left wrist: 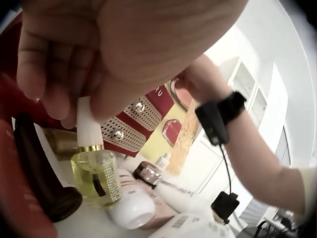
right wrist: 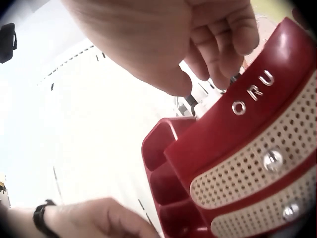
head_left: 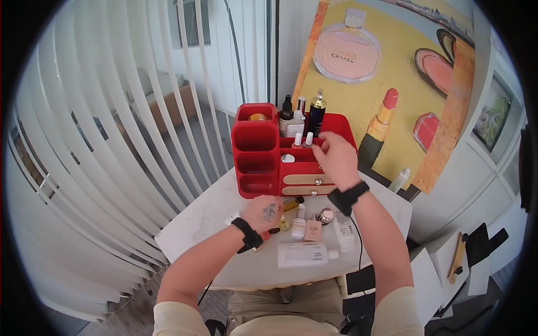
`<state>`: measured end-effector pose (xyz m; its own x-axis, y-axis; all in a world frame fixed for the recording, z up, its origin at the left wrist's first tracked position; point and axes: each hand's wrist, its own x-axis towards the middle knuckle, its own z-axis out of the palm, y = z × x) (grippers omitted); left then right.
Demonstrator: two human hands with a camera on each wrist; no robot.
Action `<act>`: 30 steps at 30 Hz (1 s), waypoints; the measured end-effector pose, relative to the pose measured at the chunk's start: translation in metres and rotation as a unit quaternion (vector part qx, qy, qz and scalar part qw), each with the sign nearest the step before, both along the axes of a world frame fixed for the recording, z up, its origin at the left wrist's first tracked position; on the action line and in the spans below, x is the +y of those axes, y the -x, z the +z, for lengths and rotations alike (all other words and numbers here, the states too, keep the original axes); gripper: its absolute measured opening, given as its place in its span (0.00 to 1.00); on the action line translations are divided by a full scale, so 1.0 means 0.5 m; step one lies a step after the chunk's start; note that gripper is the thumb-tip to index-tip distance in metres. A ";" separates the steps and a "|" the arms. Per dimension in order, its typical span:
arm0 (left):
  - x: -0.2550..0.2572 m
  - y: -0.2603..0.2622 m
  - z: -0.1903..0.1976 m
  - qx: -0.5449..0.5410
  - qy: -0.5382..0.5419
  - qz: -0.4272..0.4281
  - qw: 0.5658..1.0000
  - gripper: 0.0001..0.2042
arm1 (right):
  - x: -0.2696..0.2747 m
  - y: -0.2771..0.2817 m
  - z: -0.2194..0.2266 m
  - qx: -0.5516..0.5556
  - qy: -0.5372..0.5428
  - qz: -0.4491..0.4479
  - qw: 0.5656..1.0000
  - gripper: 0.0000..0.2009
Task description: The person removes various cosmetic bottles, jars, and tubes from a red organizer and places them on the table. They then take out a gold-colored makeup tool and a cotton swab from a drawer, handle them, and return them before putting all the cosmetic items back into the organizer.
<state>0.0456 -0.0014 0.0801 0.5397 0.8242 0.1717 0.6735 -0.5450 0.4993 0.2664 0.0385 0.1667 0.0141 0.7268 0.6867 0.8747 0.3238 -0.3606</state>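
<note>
A red makeup organizer point(head_left: 256, 117) with open compartments and two woven-front drawers stands at the back of the table. My right hand point(head_left: 338, 159) is above its right side, fingers loosely bent with nothing between them. Beside its fingertips, two small white-capped nail polish bottles point(head_left: 308, 140) stand in a front compartment. Lower down, my left hand point(head_left: 264, 213) is in front of the organizer. Its thumb and fingers pinch the white cap of a small nail polish bottle point(left wrist: 96, 173) with clear yellow liquid and a gold collar. A dark-capped tube point(left wrist: 44, 173) lies next to that bottle.
Taller bottles point(head_left: 317, 112) fill the organizer's back compartment. On the white table point(head_left: 193, 224) lie a large white bottle point(head_left: 302, 255), a white tube point(head_left: 344, 232), a pink box point(head_left: 313, 229) and a small jar point(head_left: 326, 215). A painting point(head_left: 358, 101) leans behind; vertical blinds point(head_left: 112, 140) hang left.
</note>
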 end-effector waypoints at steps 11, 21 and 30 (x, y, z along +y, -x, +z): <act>0.007 -0.040 0.064 -0.075 -0.229 0.042 0.970 0.10 | 0.085 0.006 0.005 -0.042 0.070 -0.016 0.996 0.09; 0.195 -0.123 0.178 -0.029 -0.311 0.087 0.946 0.07 | -0.185 -0.039 -0.084 0.132 0.126 0.111 0.977 0.09; 0.170 -0.102 0.179 -0.099 -0.309 0.073 0.943 0.03 | -0.195 -0.026 -0.189 -0.042 0.144 0.086 0.985 0.08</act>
